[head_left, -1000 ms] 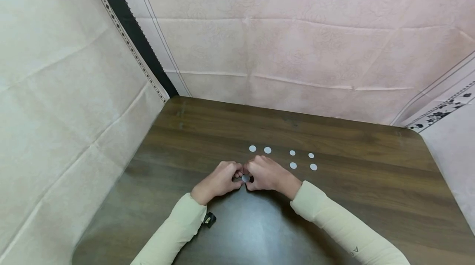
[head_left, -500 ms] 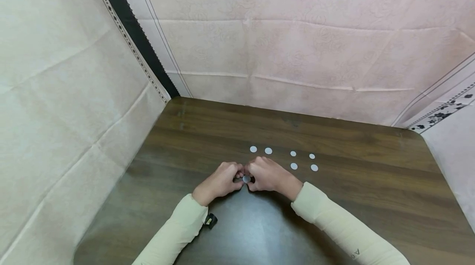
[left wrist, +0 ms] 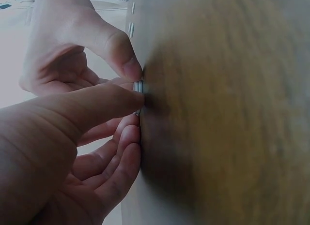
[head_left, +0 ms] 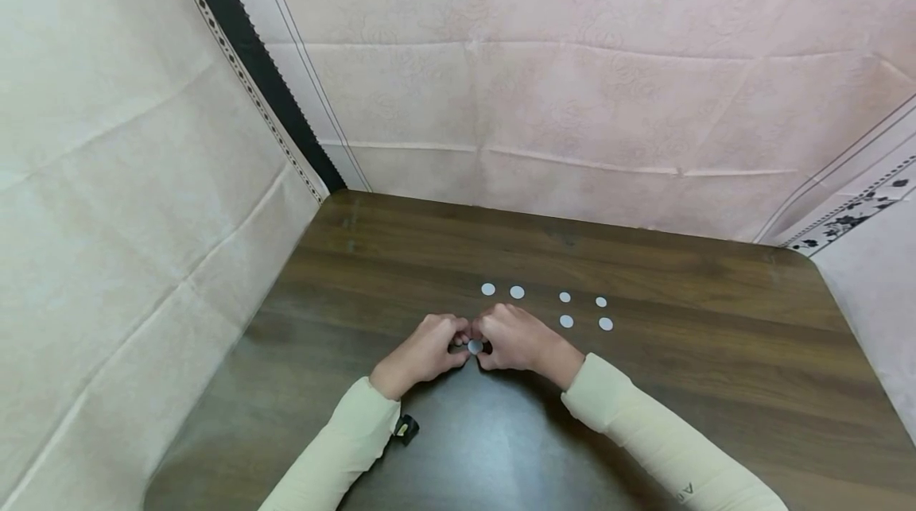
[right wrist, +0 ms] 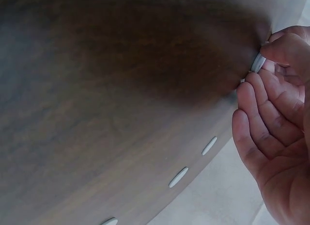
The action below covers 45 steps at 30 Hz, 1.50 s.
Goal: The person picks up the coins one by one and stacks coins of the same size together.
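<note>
Left sleeve (head_left: 336, 435), 7 o'clock in the head view: long, pale cream-green, creased; plain left cuff (head_left: 375, 400). Small black block (head_left: 406, 429) with light patch, at that cuff's 4 o'clock. Right sleeve (head_left: 661, 427), between 4 and 5 o'clock: similar pale fabric, broad right cuff (head_left: 595, 385), small dark lettering (head_left: 686, 491), illegible. Left grip (head_left: 427, 346), right grip (head_left: 518, 338): bare.

A brown, wood-grained tabletop (head_left: 415, 253) with rounded far corners stood against a creased pinkish covering (head_left: 572, 110). A cream covering (head_left: 129, 177) rose on the left, a black strip (head_left: 256, 58) running between the two; a floral border (head_left: 851, 217) slanted at right. Soft glare (head_left: 494, 455) whitened the near tabletop.
</note>
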Motion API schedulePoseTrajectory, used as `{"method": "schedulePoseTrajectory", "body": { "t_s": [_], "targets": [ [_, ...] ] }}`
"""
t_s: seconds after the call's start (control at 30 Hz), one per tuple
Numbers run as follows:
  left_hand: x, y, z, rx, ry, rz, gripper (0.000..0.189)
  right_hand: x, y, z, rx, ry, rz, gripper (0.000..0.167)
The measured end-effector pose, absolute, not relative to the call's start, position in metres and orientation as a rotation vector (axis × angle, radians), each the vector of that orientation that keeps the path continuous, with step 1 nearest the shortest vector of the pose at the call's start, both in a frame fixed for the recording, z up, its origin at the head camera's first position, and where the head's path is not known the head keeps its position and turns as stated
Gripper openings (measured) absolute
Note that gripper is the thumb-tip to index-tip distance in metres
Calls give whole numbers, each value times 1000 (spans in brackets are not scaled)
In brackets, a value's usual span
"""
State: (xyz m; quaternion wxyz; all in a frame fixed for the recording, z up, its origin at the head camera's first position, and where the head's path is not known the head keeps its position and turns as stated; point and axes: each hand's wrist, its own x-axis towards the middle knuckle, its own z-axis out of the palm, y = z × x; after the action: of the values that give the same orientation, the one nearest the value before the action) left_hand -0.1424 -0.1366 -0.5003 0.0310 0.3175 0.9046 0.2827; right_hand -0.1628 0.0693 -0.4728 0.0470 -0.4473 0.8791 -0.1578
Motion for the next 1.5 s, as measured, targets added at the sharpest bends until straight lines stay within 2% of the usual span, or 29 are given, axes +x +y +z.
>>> {"method": "schedulePoseTrajectory", "body": {
  "t_s": [0.33,0.7,0.83,0.93,1.1,1.3,1.5],
  "targets": [
    [-138,-133,-492,872,2765,856,10,-162,70,-474,-1354,2696,-510,14],
    [-137,-135,-493,877,2772,865,9,-162,70,-475,-1353,2693,-522,14],
    [-138,-135,-493,865,2765,877,11,-164,73,-471,-1321,2633,-574,8],
    [-138,-135,-493,859,2760,890,12,-167,77,-465,-1269,2603,-579,14],
    [-139,-135,-493,855,2759,900,13,-177,88,-449,-1197,2646,-485,23],
    [-139,-135,-493,840,2749,896,14,-198,105,-434,-1116,2697,-448,26],
    [-138,-132,-490,813,2736,901,13,-219,121,-435,-1105,2738,-408,25]
  ]
}}
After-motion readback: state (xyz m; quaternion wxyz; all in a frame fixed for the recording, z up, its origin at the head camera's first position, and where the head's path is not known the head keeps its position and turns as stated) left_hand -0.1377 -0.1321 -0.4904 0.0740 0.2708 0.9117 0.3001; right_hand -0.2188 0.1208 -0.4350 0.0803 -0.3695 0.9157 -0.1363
